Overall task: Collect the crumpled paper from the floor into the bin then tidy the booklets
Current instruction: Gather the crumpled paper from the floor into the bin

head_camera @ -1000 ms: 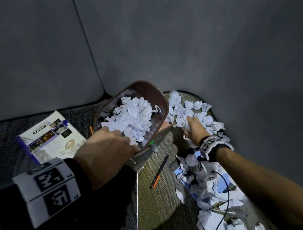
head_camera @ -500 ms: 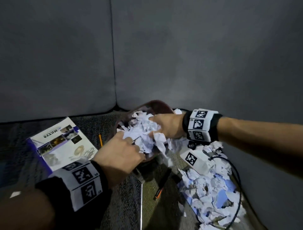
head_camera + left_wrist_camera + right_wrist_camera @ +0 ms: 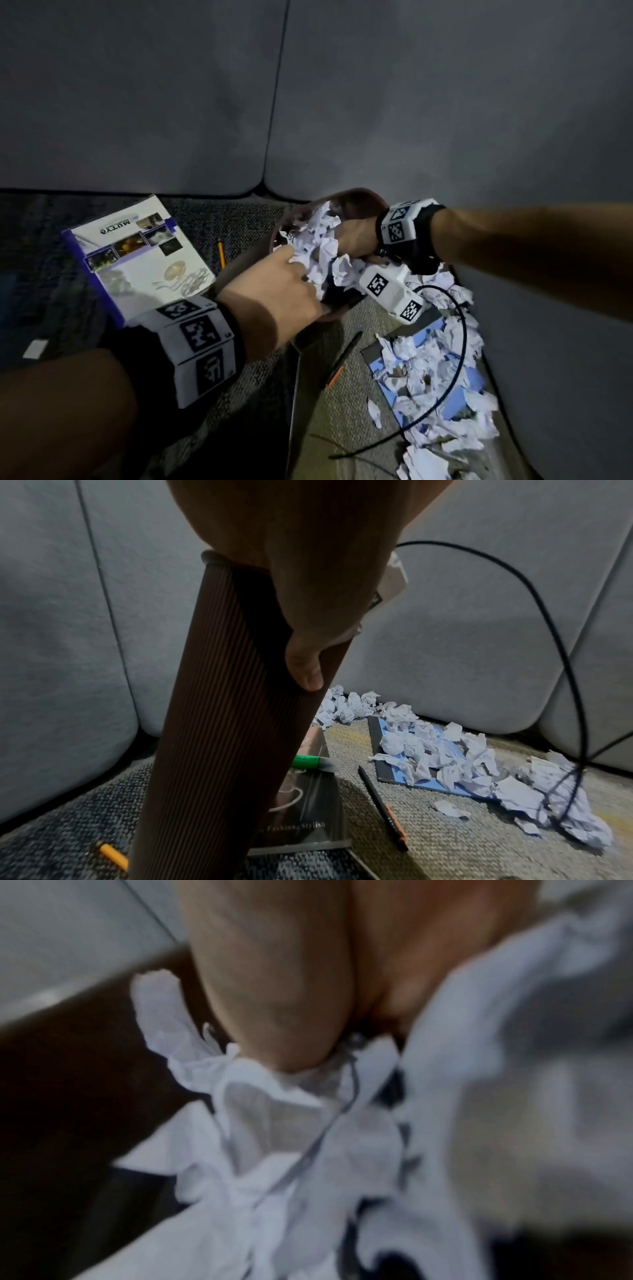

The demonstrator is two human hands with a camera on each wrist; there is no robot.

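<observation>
Bin (image 3: pixel 359 202) stands on carpet near the wall corner, left hand (image 3: pixel 274 301) clamped on its rim – prob. steadying it. Crumpled paper (image 3: pixel 442 370) mostly still by right wall, over a blue booklet (image 3: pixel 441 785). Right hand (image 3: pixel 356 236) in bin w/ paper – grip can't tell.

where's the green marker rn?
Left wrist view: green marker lies on the dark booklet just right of the brown bin, left of the black pencil.

R hand (image 3: pixel 356 238) deeper into bin (image 3: pixel 363 202) paper (image 3: pixel 317 246)
</observation>
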